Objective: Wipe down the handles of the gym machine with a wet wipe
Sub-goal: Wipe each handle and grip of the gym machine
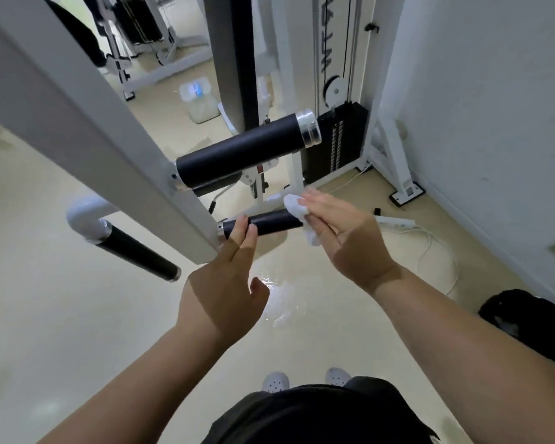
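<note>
Head view, looking down past my chest at the gym machine. The short black handle [276, 221] juts rightward from the foot of the slanted white frame arm [93, 129].

Left hand [225, 283]: grip released, fingers [242, 232] straight, tips resting on top of the handle at its inner end, close to the frame arm. Thumb hangs apart below, touching nothing.

Right hand [350, 245]: grip grasping the wet wipe [293, 206], which is white and bunched. The wipe sits against the outer end of the handle, part of it over the tip and a fold drooping under my fingers.

Above the handle, a thicker black padded roller [244, 149] with a chrome end cap sticks out of the same arm. Lower left, a second black handle [138, 251] runs off a curved white tube. The weight stack [337, 139] stands behind, by the wall.

Cream floor [45, 315], with a shiny patch below my hands. White cable [436, 245] trails on it at right, near a black bag [526, 315]. A clear plastic container [197, 100] sits farther back. My grey shoes [276, 381] show at the bottom edge.
</note>
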Demonstrator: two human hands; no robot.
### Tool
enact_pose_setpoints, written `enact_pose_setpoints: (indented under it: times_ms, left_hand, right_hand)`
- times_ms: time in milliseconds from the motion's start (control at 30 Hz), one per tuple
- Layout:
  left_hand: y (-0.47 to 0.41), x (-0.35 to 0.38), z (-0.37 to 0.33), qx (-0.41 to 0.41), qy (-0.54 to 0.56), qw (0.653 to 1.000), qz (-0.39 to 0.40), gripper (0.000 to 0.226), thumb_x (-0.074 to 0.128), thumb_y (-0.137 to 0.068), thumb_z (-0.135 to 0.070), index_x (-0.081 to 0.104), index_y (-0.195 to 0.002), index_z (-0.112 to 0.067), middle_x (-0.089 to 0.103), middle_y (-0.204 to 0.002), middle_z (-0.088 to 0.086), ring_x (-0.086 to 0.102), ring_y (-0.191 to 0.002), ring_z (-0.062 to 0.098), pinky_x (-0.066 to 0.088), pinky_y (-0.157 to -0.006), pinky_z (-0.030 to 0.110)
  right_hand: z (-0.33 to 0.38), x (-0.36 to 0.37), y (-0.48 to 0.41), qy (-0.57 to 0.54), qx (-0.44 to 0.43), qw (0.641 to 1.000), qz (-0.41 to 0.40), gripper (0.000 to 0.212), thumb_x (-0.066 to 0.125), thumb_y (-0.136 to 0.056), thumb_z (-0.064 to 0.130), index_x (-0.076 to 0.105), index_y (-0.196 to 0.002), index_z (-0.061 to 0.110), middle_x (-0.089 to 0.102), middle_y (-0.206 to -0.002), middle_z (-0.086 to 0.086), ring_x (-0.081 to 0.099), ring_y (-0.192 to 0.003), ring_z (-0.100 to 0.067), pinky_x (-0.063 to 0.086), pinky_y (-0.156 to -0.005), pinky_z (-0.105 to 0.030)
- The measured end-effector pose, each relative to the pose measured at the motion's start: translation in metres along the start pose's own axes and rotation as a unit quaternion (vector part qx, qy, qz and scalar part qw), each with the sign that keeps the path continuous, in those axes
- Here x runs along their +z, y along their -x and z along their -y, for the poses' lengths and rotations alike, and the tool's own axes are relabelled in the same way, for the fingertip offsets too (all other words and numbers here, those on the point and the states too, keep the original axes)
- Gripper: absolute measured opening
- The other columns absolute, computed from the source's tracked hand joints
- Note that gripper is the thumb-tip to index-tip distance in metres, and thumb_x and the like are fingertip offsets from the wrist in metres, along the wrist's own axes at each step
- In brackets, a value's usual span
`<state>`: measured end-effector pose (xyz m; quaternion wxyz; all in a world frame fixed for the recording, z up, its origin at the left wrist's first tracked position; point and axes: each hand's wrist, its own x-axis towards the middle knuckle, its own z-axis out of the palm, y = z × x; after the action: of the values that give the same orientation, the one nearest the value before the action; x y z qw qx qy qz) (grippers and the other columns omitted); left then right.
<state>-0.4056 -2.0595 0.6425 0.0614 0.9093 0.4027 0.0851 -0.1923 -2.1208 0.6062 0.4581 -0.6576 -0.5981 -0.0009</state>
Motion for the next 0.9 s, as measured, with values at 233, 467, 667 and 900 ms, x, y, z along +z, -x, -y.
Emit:
enact_pose_setpoints:
  times_ms: [233, 467, 667, 900]
  left_hand:
    - [0.015, 0.007, -0.003, -0.011, -0.014, 1.0, 0.014, 0.099, 0.065, -0.084, -0.029, 0.005, -0.163, -0.034, -0.004, -0.17, -0.015, 0.068, -0.07, 0.02, 0.056, -0.058, 0.033]
    - [0.04, 0.0, 0.023, 0.022, -0.027, 0.999, -0.025, 0.076, 0.079, -0.073, -0.018, 0.053, -0.143, -0.001, 0.032, -0.165, 0.009, 0.063, -0.057, 0.035, 0.045, -0.044, 0.032]
    - [0.039, -0.002, 0.034, 0.047, -0.042, 0.997, -0.048, 0.082, 0.073, -0.075, -0.011, 0.044, -0.151, -0.005, 0.032, -0.166, 0.006, 0.054, -0.054, 0.035, 0.048, -0.041, 0.038]
    - [0.036, -0.004, 0.041, 0.058, -0.035, 0.997, -0.049, 0.074, 0.076, -0.073, -0.014, 0.055, -0.143, -0.006, 0.04, -0.162, 0.004, 0.059, -0.054, 0.035, 0.049, -0.039, 0.04]
  right_hand:
    - [0.016, 0.016, -0.034, 0.11, -0.169, 0.963, 0.178, 0.033, 0.054, -0.104, 0.029, 0.068, -0.132, 0.021, 0.072, -0.129, 0.002, 0.068, -0.117, -0.017, 0.053, -0.103, -0.035]
    - [0.014, 0.03, -0.005, 0.177, -0.187, 0.966, -0.034, 0.024, 0.058, -0.103, 0.012, 0.075, -0.118, 0.004, 0.075, -0.111, -0.014, 0.07, -0.097, -0.031, 0.052, -0.092, -0.039]
    - [0.043, 0.075, -0.007, 0.179, -0.218, 0.959, 0.017, 0.032, 0.063, -0.099, 0.008, 0.069, -0.13, 0.007, 0.072, -0.122, -0.017, 0.069, -0.109, -0.035, 0.053, -0.098, -0.046]
    - [0.017, 0.042, -0.011, 0.192, -0.194, 0.961, -0.034, 0.022, 0.064, -0.099, 0.009, 0.075, -0.118, 0.007, 0.076, -0.116, -0.011, 0.072, -0.1, -0.031, 0.056, -0.089, -0.044]
